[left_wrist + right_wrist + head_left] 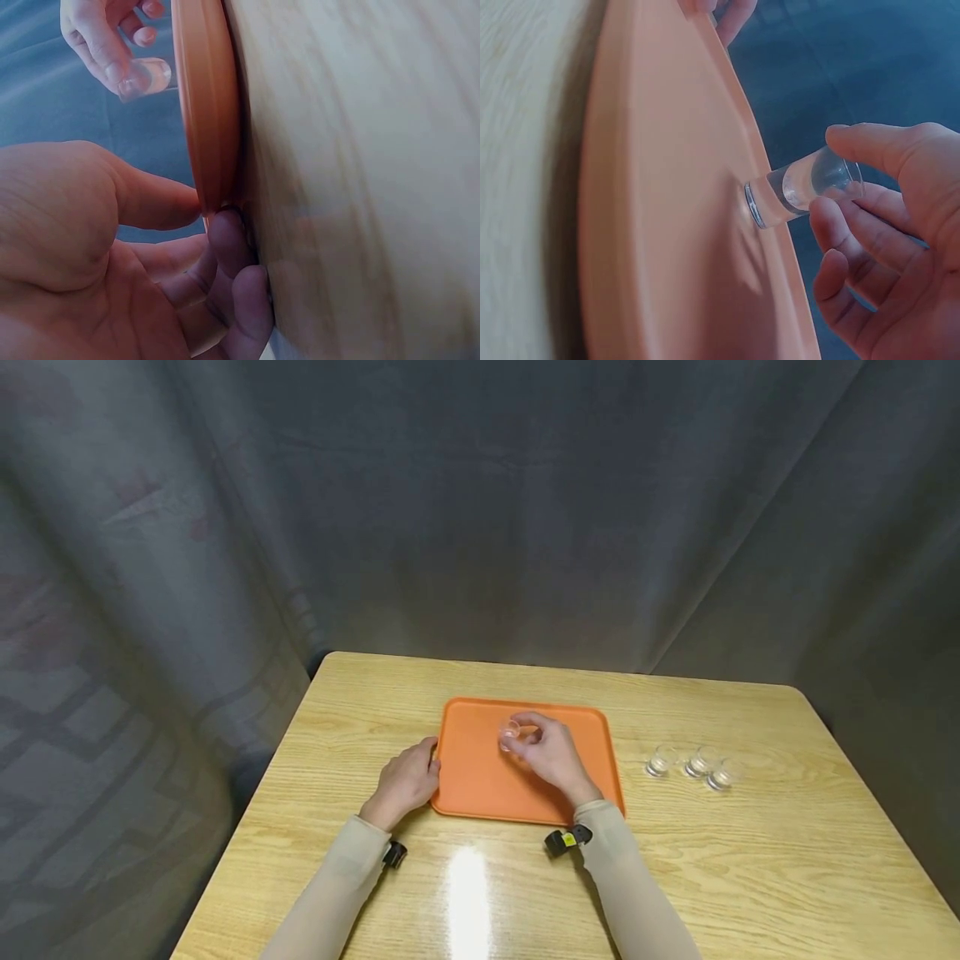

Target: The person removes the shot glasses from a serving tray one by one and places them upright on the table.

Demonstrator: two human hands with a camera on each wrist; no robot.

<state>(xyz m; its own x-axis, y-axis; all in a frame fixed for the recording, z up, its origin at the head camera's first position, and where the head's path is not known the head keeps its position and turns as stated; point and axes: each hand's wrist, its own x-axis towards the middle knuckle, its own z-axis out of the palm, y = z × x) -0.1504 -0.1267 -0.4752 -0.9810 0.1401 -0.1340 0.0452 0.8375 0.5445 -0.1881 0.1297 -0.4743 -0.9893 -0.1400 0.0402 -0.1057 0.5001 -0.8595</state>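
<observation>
An orange tray [480,777] lies on the wooden table. At its left edge my left hand [408,777] grips the rim; the left wrist view shows the thumb [161,199] and a curled finger [231,238] pinching it. Over the middle of the tray, my right hand [553,756] holds a small clear shot glass [510,732] near its rim, between thumb and fingers. In the right wrist view the shot glass [780,189] has its base toward the tray surface; whether they touch I cannot tell. Its lower part looks clear, perhaps liquid or thick glass.
To the right of the tray stand three similar small glasses, a left one [657,762], a middle one [697,763] and a right one [722,775], close together on the table [780,843]. A dark curtain [480,527] hangs behind the table and along its sides.
</observation>
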